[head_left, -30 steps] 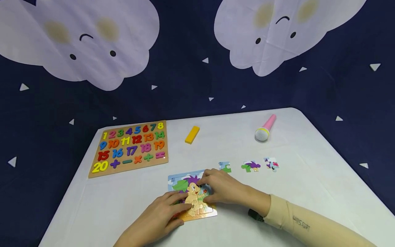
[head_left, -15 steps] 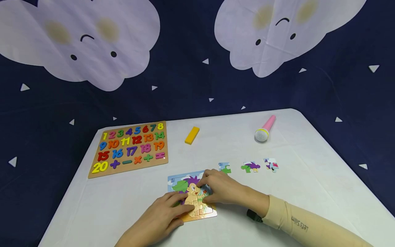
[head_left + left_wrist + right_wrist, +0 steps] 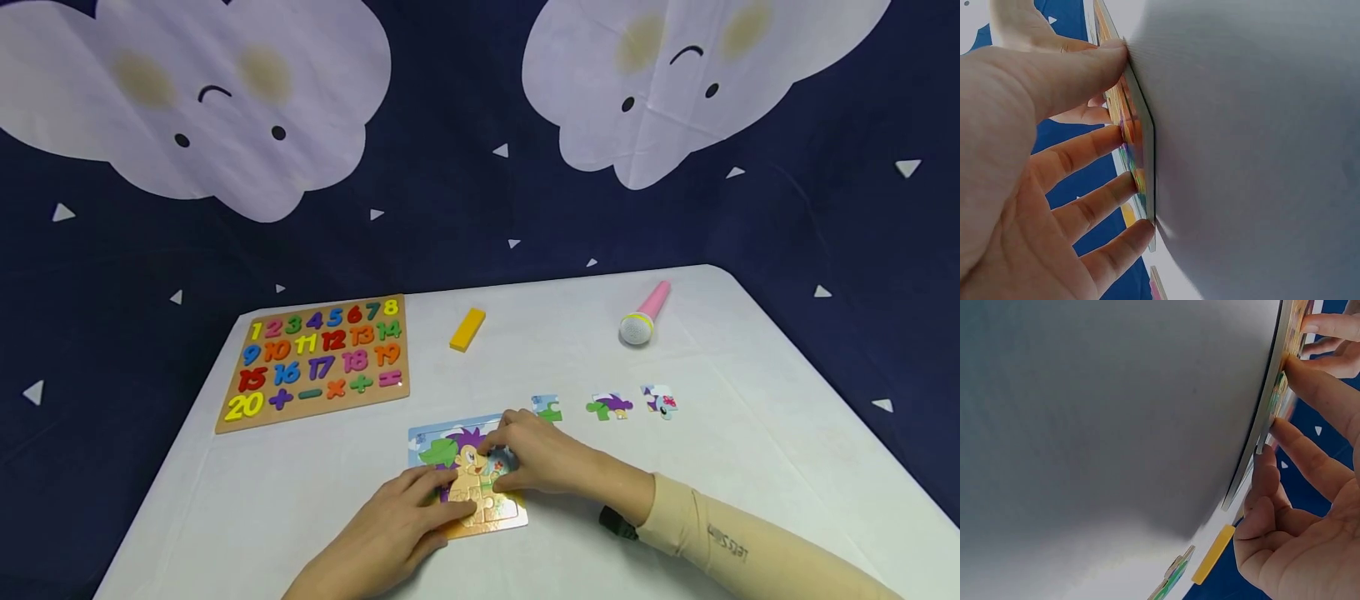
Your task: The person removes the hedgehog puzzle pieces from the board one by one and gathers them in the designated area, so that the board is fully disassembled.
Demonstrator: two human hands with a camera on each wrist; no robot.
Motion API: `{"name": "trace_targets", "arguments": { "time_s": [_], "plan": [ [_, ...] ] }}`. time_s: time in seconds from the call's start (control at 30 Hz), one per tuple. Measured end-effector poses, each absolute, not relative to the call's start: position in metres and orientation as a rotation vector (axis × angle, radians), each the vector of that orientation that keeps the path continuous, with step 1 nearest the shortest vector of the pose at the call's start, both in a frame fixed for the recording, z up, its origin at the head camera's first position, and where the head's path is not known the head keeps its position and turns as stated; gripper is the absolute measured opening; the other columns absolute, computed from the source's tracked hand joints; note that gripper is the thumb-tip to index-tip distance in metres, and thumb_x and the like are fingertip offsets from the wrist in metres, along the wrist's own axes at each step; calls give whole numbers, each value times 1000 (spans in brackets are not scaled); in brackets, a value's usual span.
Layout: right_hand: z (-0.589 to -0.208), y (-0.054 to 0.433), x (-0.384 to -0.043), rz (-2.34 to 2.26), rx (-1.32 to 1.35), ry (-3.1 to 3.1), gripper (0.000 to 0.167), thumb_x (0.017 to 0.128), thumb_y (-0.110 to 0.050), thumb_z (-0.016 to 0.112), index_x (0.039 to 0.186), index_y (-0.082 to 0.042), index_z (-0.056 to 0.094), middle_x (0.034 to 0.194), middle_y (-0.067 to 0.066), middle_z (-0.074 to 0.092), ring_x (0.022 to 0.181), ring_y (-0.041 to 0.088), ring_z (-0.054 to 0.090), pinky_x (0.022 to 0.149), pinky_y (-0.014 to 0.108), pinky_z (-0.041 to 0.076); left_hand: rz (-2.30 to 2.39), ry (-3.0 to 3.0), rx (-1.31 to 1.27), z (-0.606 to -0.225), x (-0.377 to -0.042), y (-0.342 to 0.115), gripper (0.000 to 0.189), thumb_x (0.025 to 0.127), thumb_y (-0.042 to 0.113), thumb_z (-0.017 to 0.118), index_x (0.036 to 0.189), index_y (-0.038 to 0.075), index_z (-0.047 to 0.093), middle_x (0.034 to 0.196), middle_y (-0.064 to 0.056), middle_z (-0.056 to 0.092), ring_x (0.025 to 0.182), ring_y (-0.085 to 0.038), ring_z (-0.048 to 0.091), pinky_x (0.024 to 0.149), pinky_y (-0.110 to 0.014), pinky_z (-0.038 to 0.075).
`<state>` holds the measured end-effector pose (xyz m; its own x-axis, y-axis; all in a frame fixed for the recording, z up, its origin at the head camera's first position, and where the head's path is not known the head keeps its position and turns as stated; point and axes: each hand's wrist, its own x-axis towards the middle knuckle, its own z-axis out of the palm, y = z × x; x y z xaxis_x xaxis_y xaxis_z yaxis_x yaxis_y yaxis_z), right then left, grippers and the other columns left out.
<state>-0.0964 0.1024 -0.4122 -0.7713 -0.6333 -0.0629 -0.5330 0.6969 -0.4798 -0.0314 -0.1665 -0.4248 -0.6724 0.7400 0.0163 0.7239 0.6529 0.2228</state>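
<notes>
A small jigsaw puzzle board (image 3: 429,430) with a cartoon hedgehog lies near the front middle of the white table. My left hand (image 3: 386,521) rests on its left side with fairly straight fingers; in the left wrist view this hand (image 3: 1044,159) has thumb and fingertips along the puzzle board (image 3: 1147,140). My right hand (image 3: 546,454) pinches a puzzle piece (image 3: 498,468) with a red flower over the board's right side. In the right wrist view, the right hand (image 3: 1313,522) has thumb and fingertips at the puzzle piece (image 3: 1266,434), whose edge stands slightly off the board.
Three loose puzzle pieces lie behind the right hand: one blue-green (image 3: 547,407), one purple-green (image 3: 610,406), one blue (image 3: 660,402). Farther back are a wooden number board (image 3: 318,358), a yellow block (image 3: 467,329) and a pink toy microphone (image 3: 643,315). A dark object (image 3: 618,523) shows under the right wrist.
My left index and middle fingers have slid slightly right across the puzzle board. The right hand stays almost still over the puzzle piece.
</notes>
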Motion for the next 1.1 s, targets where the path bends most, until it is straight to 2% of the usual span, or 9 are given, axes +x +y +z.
{"name": "trace_targets", "arguments": {
  "time_s": [0.33, 0.63, 1.1],
  "plan": [
    [-410, 103, -102, -680, -929, 2649, 43, 82, -23, 95, 123, -15, 81, 108, -1, 74, 96, 9, 54, 81, 23, 47, 363, 2764, 1175, -423, -33, -165, 42, 105, 32, 70, 145, 44, 65, 157, 0, 58, 142, -30, 57, 112, -59, 54],
    [-407, 104, -104, -620, -943, 2612, 45, 84, -19, 92, 128, -16, 80, 113, 1, 72, 91, 7, 52, 77, 22, 47, 373, 2744, 1146, -423, -32, -165, 44, 104, 31, 72, 145, 45, 64, 158, -1, 57, 143, -31, 56, 112, -60, 53],
    [-411, 108, -109, -657, -1037, 2606, 46, 80, -18, 89, 126, -16, 81, 102, -3, 71, 80, 4, 48, 67, 19, 43, 385, 2744, 1136, -423, -32, -164, 45, 103, 29, 73, 144, 45, 64, 157, 0, 57, 142, -31, 56, 112, -61, 53]
  ]
}}
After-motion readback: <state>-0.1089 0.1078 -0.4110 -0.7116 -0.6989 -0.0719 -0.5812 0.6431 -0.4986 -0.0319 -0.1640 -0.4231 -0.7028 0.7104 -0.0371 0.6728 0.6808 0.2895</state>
